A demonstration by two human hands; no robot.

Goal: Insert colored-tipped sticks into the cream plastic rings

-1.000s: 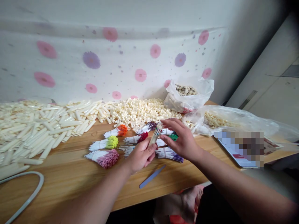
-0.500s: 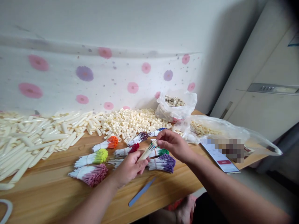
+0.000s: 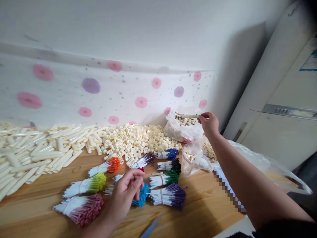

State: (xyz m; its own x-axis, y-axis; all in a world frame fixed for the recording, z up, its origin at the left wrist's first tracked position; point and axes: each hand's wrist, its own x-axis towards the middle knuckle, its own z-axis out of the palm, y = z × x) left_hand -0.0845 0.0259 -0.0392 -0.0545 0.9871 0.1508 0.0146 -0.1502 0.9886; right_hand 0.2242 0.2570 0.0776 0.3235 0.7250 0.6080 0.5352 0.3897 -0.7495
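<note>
My right hand [image 3: 209, 124] reaches to the back right and pinches one end of a cream multicolour pen barrel [image 3: 190, 116] with dark bits near the fingertips. The barrel lies nearly level over the mouth of a white plastic bag [image 3: 175, 130] holding cream pieces with dark marks. My left hand [image 3: 127, 188] hovers over the table's front with curled fingers, and nothing shows in it. Around it lie banded pen refill bundles: light blue [image 3: 141, 195], purple [image 3: 170, 195], green [image 3: 164, 179], pink [image 3: 81, 208], yellow-green [image 3: 86, 185] and orange [image 3: 106, 166].
Long cream tubes [image 3: 37, 155] are heaped at the left, short slotted cream parts [image 3: 141, 138] at the back middle. A second clear bag [image 3: 193, 157] with cream pieces sits at the right, beside a partly hidden phone [image 3: 226, 185]. Blue-grey tweezers [image 3: 151, 228] lie at the front edge.
The pen barrel has passed from my left hand to my right, which has carried it back and right over the bag. My left hand has moved slightly left and down. The view has shifted.
</note>
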